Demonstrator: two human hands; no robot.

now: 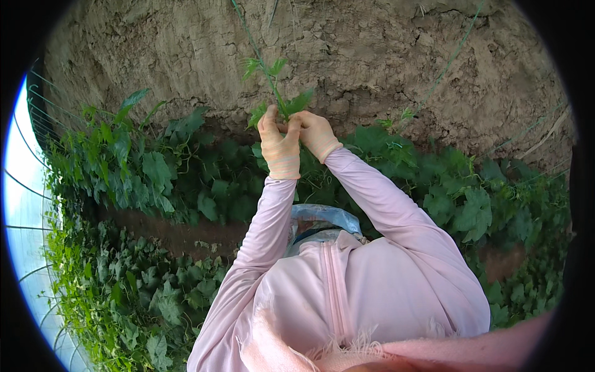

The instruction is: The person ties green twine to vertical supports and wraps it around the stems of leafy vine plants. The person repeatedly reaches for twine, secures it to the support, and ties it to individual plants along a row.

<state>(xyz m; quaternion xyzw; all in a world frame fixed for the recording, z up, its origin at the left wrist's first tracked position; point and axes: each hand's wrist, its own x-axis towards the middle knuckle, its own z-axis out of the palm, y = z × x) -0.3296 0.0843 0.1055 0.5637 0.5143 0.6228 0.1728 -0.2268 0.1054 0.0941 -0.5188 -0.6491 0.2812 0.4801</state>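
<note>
A young green vine stem (280, 98) with lobed leaves runs up along a green string (253, 41). My left hand (279, 144), in a pale striped knit glove, closes its fingers around the stem just below a leaf (300, 101). Pressed close beside it, my right hand (317, 134), gloved the same way, pinches at the same spot. The thumbs and fingertips meet there, so the exact grip on stem and string is partly hidden. Smaller leaves (277, 67) stick out above my hands.
A cracked earthen wall (372, 56) rises beyond the plants. Another green string (446, 69) slants up to the right. Dense leafy vines (158, 169) spread on both sides. A blue plastic bag (325, 213) hangs at my waist. Clear film over curved ribs (28, 186) borders the left.
</note>
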